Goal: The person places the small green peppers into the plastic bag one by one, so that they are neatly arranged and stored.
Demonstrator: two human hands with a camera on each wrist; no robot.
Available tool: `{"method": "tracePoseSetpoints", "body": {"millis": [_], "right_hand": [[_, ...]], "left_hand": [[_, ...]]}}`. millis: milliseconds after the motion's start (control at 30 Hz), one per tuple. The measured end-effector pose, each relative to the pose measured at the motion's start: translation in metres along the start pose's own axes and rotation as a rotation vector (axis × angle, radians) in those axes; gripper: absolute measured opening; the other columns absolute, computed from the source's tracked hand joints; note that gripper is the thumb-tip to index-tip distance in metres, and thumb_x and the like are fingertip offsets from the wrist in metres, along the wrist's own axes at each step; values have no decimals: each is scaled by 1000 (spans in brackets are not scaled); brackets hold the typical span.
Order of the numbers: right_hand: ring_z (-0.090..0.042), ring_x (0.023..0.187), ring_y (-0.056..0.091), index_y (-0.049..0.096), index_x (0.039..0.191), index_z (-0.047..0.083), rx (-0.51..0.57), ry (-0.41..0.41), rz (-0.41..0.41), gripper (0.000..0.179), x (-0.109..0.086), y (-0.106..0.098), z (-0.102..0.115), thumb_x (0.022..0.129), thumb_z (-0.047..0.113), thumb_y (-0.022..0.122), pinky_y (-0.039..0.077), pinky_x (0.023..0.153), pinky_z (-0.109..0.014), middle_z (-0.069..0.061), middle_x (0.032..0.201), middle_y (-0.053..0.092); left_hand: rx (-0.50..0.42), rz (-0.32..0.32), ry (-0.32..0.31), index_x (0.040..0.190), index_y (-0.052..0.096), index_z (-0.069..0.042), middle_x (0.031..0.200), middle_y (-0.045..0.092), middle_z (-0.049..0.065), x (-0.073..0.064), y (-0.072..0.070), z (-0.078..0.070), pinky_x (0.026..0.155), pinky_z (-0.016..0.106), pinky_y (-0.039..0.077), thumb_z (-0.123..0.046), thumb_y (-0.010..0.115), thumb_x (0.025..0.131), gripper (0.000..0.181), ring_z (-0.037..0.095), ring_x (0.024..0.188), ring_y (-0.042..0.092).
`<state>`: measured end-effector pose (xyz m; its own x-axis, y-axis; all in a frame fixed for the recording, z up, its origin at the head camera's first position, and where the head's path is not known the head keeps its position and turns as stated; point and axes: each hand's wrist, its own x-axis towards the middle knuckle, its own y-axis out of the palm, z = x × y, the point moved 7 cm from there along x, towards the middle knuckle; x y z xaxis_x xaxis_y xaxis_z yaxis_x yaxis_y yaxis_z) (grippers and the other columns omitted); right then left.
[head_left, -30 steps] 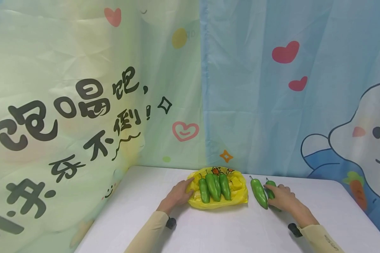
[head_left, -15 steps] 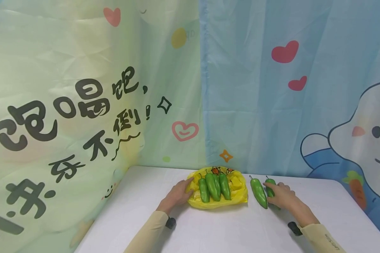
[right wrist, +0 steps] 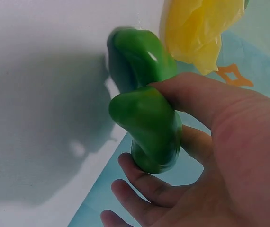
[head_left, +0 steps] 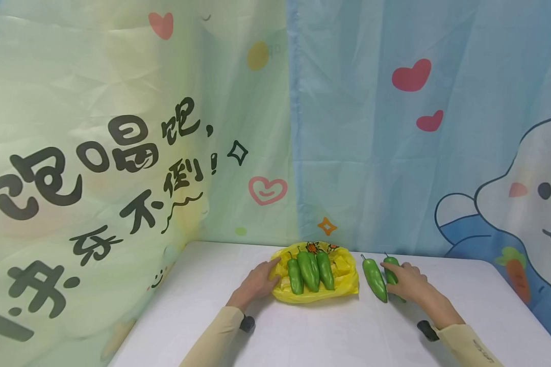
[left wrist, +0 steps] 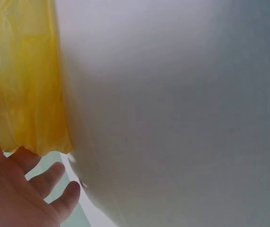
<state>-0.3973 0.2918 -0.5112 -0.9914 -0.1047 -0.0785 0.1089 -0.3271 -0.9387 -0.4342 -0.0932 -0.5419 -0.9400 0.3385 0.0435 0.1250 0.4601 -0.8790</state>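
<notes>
My left hand (head_left: 256, 283) holds the left edge of a crumpled yellow plastic bag (head_left: 346, 288), thumb in front and index finger along its rim. Several green peppers (head_left: 308, 272) lie side by side on that bag. In the left wrist view the yellow film (left wrist: 31, 94) sits between thumb and fingers, with the outer fingers spread. My right hand (head_left: 411, 284) grips a green pepper (head_left: 391, 275) between thumb and fingers; part of it is hidden by the hand. Right beside it, on its left, lies another green pepper (head_left: 373, 278). The right wrist view shows the gripped pepper (right wrist: 147, 118) end-on.
A white table (head_left: 321, 336) carries everything. Behind and left of it hang printed cloths, one blue (head_left: 340, 153) and one pale green (head_left: 229, 92). A small black device (head_left: 247, 323) is at the left wrist and another black device (head_left: 427, 331) at the right.
My right index finger has shifted slightly left over the pepper. My left hand and the bag have stayed where they were.
</notes>
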Motion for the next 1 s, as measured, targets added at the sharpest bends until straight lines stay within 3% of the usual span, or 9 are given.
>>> {"method": "tracePoseSetpoints", "body": {"millis": [633, 1000], "right_hand": [[-39, 98, 53, 51, 143, 3, 17, -19, -3, 63, -6, -8, 19, 86, 20, 73, 51, 81, -63, -32, 115, 54], [-37, 97, 52, 51, 144, 6, 24, -43, -10, 62, -7, -8, 31, 88, 20, 73, 51, 75, -55, -31, 115, 53]], "left_hand": [[-5, 2, 0, 153, 42, -13, 150, 50, 18, 1, 1, 2, 119, 55, 36, -27, 55, 99, 57, 40, 141, 44], [-9, 3, -9, 153, 42, -14, 151, 50, 17, 1, 2, 3, 119, 55, 36, -27, 55, 99, 57, 39, 142, 44]]}}
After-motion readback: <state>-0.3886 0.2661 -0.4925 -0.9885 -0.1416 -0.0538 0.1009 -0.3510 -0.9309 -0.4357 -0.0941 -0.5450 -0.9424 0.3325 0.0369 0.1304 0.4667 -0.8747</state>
